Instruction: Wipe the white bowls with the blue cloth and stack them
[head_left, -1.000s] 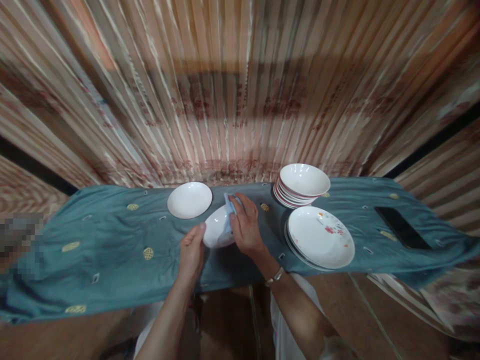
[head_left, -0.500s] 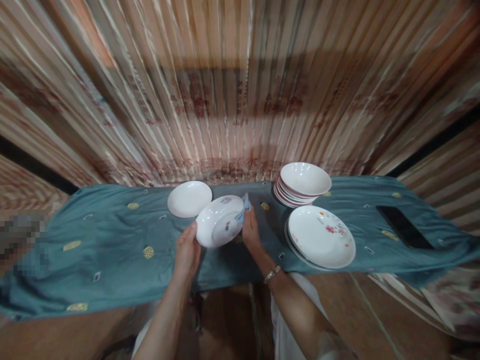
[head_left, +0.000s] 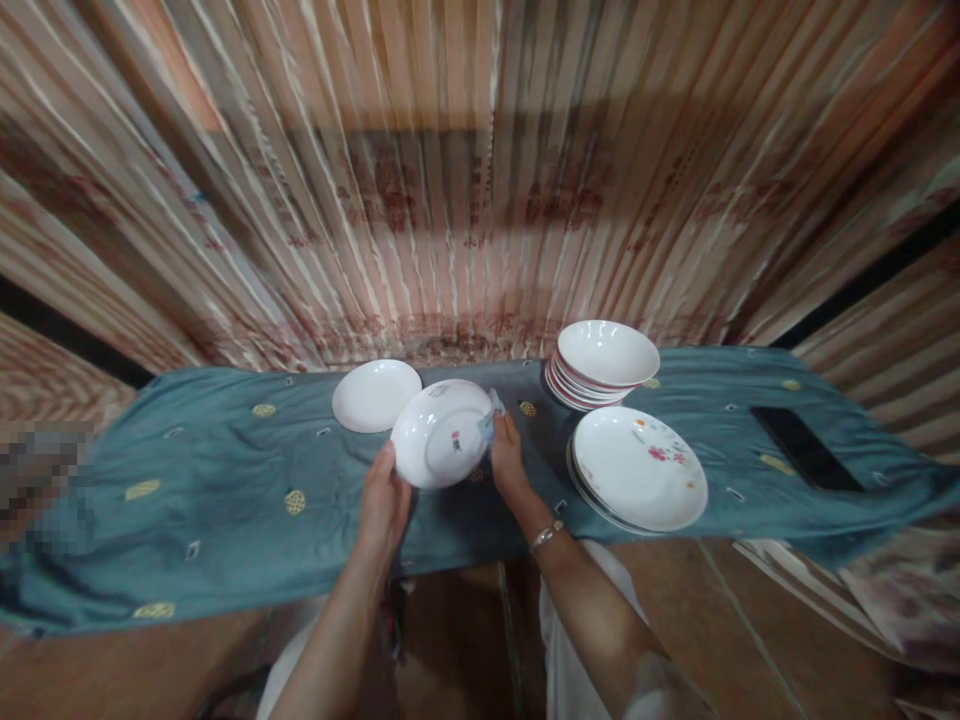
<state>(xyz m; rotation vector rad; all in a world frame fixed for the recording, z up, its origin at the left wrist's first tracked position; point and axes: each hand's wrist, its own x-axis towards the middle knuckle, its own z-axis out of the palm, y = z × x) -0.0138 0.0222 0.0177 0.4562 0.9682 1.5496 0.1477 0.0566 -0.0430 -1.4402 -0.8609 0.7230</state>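
A white plate (head_left: 431,450) is held tilted above the table, its underside with small printed marks turned towards me. My left hand (head_left: 384,495) grips its left edge, thumb on the near face. Against the right rim, my right hand (head_left: 507,450) pinches a light blue cloth (head_left: 491,418). Behind and to the left of the held plate, another white plate (head_left: 367,395) lies on the table. On the right stand a stack of bowls (head_left: 607,352) with red bands and, nearer me, a stack of flower-patterned plates (head_left: 630,475).
A teal patterned cloth (head_left: 232,480) covers the table. At its right end lies a black phone (head_left: 806,448). A pleated curtain (head_left: 450,200) hangs close behind the table, and dark poles (head_left: 870,285) slope at both sides.
The held plate has turned slightly, showing more of its underside. My right hand with the cloth has shifted a little down along the right rim. The left hand keeps its grip.
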